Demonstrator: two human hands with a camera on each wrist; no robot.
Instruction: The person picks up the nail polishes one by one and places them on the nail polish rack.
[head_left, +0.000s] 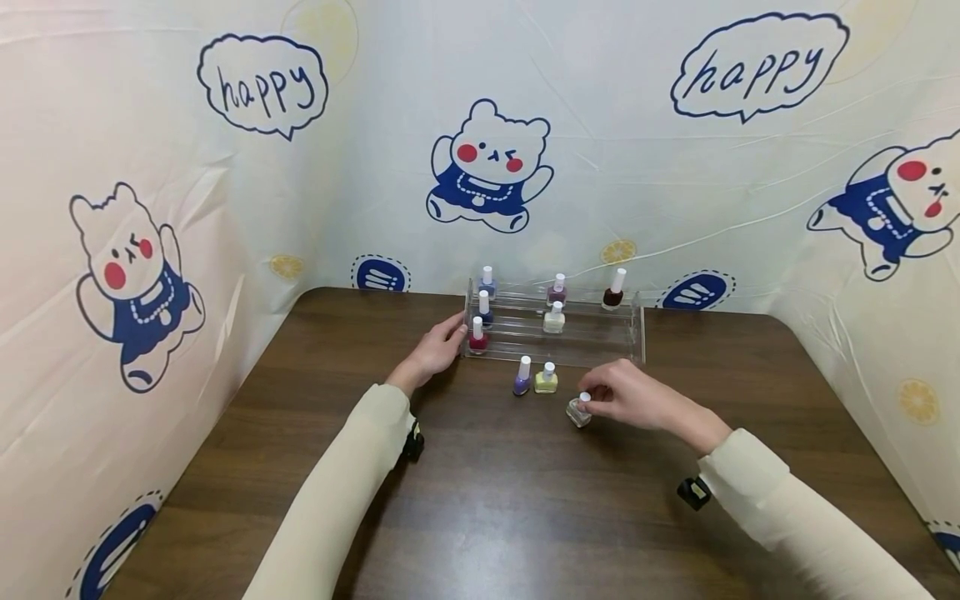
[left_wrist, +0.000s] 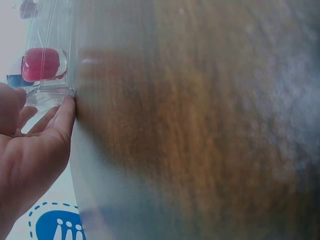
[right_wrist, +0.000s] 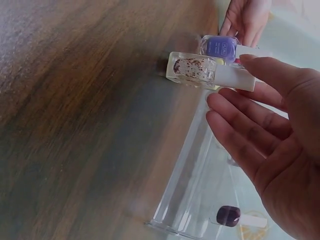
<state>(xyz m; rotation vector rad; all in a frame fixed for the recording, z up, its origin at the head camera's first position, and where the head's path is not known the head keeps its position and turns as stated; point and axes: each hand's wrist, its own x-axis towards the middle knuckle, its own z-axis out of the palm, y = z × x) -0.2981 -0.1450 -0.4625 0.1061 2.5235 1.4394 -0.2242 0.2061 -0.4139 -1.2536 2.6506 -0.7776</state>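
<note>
My right hand point(head_left: 626, 395) pinches the white cap of a clear nail polish bottle point(head_left: 578, 412) between thumb and finger. Reddish flecks show inside that bottle point(right_wrist: 192, 70) in the right wrist view, and it is tilted in the head view. At the left end of a clear tiered rack point(head_left: 592, 352), my left hand point(head_left: 437, 346) rests its fingers against the side. Its fingertips point(left_wrist: 68, 102) touch the rack's lower corner. Between the hands, a purple nail polish point(head_left: 522, 384) and a yellow one point(head_left: 546, 382) stand on the table before the rack.
On the rack stand a red bottle point(head_left: 477, 340), a dark blue one point(head_left: 486, 315), a light blue one point(head_left: 487, 285), a mauve one point(head_left: 556, 293), a white one point(head_left: 553, 322) and a dark red one point(head_left: 613, 296). A printed cloth point(head_left: 600, 183) hangs behind the wooden table point(head_left: 480, 517).
</note>
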